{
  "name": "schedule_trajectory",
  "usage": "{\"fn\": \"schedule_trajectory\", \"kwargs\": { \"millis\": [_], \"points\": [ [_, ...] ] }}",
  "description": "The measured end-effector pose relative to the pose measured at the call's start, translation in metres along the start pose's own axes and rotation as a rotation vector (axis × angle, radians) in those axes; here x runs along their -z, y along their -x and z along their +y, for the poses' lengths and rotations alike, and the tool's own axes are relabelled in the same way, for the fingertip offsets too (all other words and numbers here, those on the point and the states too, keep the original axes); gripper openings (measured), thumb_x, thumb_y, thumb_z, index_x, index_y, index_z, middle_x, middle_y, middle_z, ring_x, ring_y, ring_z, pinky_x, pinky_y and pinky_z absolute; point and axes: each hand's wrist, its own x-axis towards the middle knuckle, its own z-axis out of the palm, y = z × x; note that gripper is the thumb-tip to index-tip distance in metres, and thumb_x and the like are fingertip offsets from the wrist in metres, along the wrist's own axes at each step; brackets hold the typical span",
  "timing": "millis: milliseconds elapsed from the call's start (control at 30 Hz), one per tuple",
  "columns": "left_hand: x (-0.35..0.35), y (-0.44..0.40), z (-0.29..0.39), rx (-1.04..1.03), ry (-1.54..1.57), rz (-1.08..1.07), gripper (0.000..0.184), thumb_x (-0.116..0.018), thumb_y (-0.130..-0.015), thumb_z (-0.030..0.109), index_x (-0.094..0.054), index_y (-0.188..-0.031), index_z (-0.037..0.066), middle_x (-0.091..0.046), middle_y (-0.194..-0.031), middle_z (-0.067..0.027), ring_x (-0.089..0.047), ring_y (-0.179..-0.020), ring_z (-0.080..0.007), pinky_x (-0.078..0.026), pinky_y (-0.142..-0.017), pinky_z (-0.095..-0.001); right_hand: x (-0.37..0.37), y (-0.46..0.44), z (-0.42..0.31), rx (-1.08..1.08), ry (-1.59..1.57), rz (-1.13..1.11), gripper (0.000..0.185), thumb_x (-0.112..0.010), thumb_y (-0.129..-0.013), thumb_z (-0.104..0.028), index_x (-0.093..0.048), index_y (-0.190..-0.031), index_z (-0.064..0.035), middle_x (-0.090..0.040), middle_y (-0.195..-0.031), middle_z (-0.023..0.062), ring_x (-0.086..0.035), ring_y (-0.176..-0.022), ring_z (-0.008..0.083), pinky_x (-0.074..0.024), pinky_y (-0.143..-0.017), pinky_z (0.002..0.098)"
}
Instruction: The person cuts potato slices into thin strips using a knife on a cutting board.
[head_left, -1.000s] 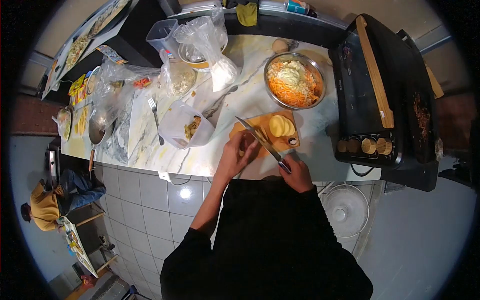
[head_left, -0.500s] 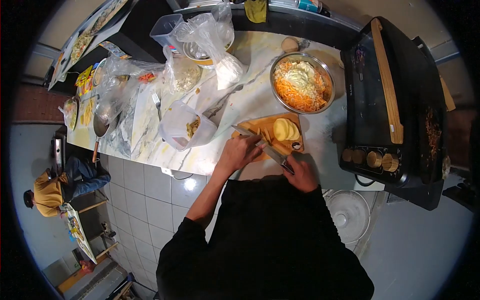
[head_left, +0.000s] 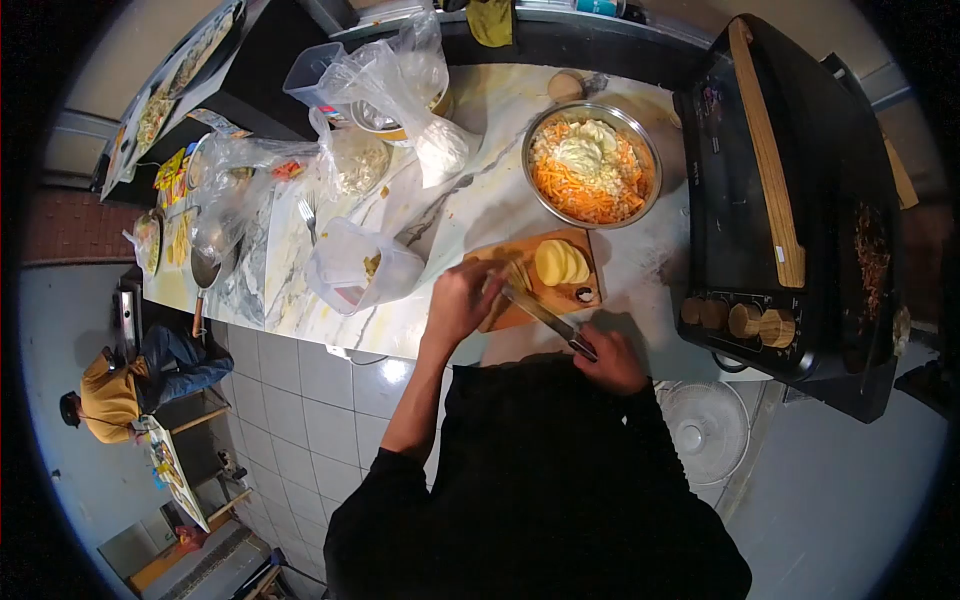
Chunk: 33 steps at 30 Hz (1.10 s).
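Note:
My right hand [head_left: 612, 362] is closed around the handle of a kitchen knife [head_left: 545, 317], whose blade slants up and left over the wooden cutting board [head_left: 508, 316]. My left hand [head_left: 462, 302] is at the board's left side, fingers bent together close to the blade's far end; what they hold, if anything, is hidden. Thin pale strips [head_left: 519, 275] lie on the board beside those fingers. To their right rests a fanned stack of round yellow slices, seemingly potato [head_left: 562, 262].
A metal bowl [head_left: 655, 165] of shredded orange vegetable with a pale topping stands behind the board. A translucent container [head_left: 395, 275] is at left, near a fork [head_left: 308, 215] and plastic bags [head_left: 440, 150]. A black oven [head_left: 740, 200] stands right. A person [head_left: 110, 395] sits far left.
My left hand has drawn back leftward from the strips. The knife has shifted a little toward me and right, in my right hand. The whole view has shifted slightly.

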Motion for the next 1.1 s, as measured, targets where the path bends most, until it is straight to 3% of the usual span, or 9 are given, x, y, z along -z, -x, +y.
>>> {"fn": "schedule_trajectory", "kwargs": {
  "millis": [33,133,233,267,300,367,567,900,1100],
  "points": [
    [0.003,0.000,0.001,-0.002,-0.002,-0.002,0.020,-0.067,-0.091,0.019,-0.072,-0.101,0.002,-0.065,-0.074,-0.0158,-0.065,-0.063,-0.0306,-0.050,-0.060,-0.0402,0.000,0.001,0.004,0.000,-0.003,0.002,0.027,-0.068,-0.084,-0.019,-0.060,-0.106,-0.0060,-0.067,-0.089,0.0192,-0.065,-0.082,0.0406,-0.0504,-0.072,0.0490],
    [0.013,0.000,0.000,0.316,0.254,0.151,0.018,-0.063,-0.096,0.013,-0.069,-0.109,0.002,-0.054,-0.068,-0.0025,-0.053,-0.062,-0.0093,-0.045,-0.056,-0.0264,0.005,0.002,0.016,0.097,-0.038,0.103,0.021,-0.068,-0.083,-0.018,-0.061,-0.096,-0.0031,-0.066,-0.079,0.0195,-0.066,-0.076,0.0401,-0.0504,-0.067,0.0474],
    [0.010,-0.001,-0.003,0.285,0.342,0.153,0.021,-0.064,-0.095,0.012,-0.066,-0.114,0.003,-0.056,-0.074,-0.0019,-0.056,-0.067,-0.0097,-0.047,-0.058,-0.0254,0.013,0.004,0.016,0.040,-0.040,0.209,0.021,-0.068,-0.082,-0.019,-0.061,-0.093,-0.0021,-0.064,-0.077,0.0208,-0.065,-0.076,0.0413,-0.0497,-0.067,0.0478],
    [0.002,0.003,-0.012,0.268,0.386,0.101,0.025,-0.067,-0.092,0.011,-0.063,-0.115,0.002,-0.060,-0.087,-0.0058,-0.060,-0.072,-0.0124,-0.050,-0.060,-0.0263,0.018,0.005,0.014,0.024,-0.043,0.225,0.021,-0.068,-0.082,-0.018,-0.060,-0.092,-0.0017,-0.064,-0.077,0.0212,-0.065,-0.075,0.0420,-0.0495,-0.067,0.0480],
    [-0.003,0.003,-0.014,0.268,0.384,0.102,0.025,-0.067,-0.092,0.011,-0.063,-0.115,0.002,-0.060,-0.087,-0.0058,-0.060,-0.072,-0.0124,-0.050,-0.060,-0.0263,0.021,0.007,0.012,0.006,-0.045,0.240,0.020,-0.068,-0.082,-0.017,-0.060,-0.092,-0.0014,-0.064,-0.076,0.0215,-0.064,-0.075,0.0426,-0.0492,-0.067,0.0482],
    [-0.018,0.001,-0.013,0.118,0.283,-0.127,0.035,-0.073,-0.086,0.014,-0.061,-0.118,0.003,-0.061,-0.105,-0.0129,-0.064,-0.086,-0.0230,-0.054,-0.071,-0.0337,0.025,0.010,0.009,-0.015,-0.039,0.255,0.020,-0.068,-0.082,-0.017,-0.059,-0.092,-0.0015,-0.064,-0.076,0.0213,-0.064,-0.074,0.0429,-0.0492,-0.067,0.0480],
    [-0.059,-0.012,0.012,-0.135,0.051,-0.056,0.064,-0.082,-0.074,0.018,-0.053,-0.129,0.005,-0.055,-0.123,-0.0180,-0.053,-0.115,-0.0390,-0.047,-0.095,-0.0457,0.025,0.018,0.011,0.015,-0.005,0.380,0.019,-0.068,-0.082,-0.016,-0.059,-0.091,-0.0020,-0.063,-0.074,0.0191,-0.063,-0.068,0.0411,-0.0487,-0.065,0.0469],
    [-0.058,-0.023,0.018,0.000,0.020,-0.186,0.074,-0.083,-0.072,0.020,-0.048,-0.136,0.007,-0.052,-0.124,-0.0178,-0.056,-0.112,-0.0384,-0.049,-0.095,-0.0458,0.021,0.027,0.015,-0.133,-0.051,0.363,0.022,-0.069,-0.082,-0.020,-0.061,-0.096,-0.0044,-0.066,-0.084,0.0160,-0.061,-0.087,0.0396,-0.0458,-0.081,0.0477],
    [-0.061,-0.019,0.010,-0.024,0.044,-0.171,0.070,-0.083,-0.073,0.017,-0.051,-0.134,0.007,-0.051,-0.124,-0.0182,-0.061,-0.101,-0.0391,-0.052,-0.088,-0.0456,0.022,0.028,0.004,-0.145,-0.024,0.383,0.022,-0.070,-0.083,-0.021,-0.061,-0.094,-0.0044,-0.066,-0.083,0.0154,-0.060,-0.084,0.0384,-0.0459,-0.081,0.0465]
  ]
}}
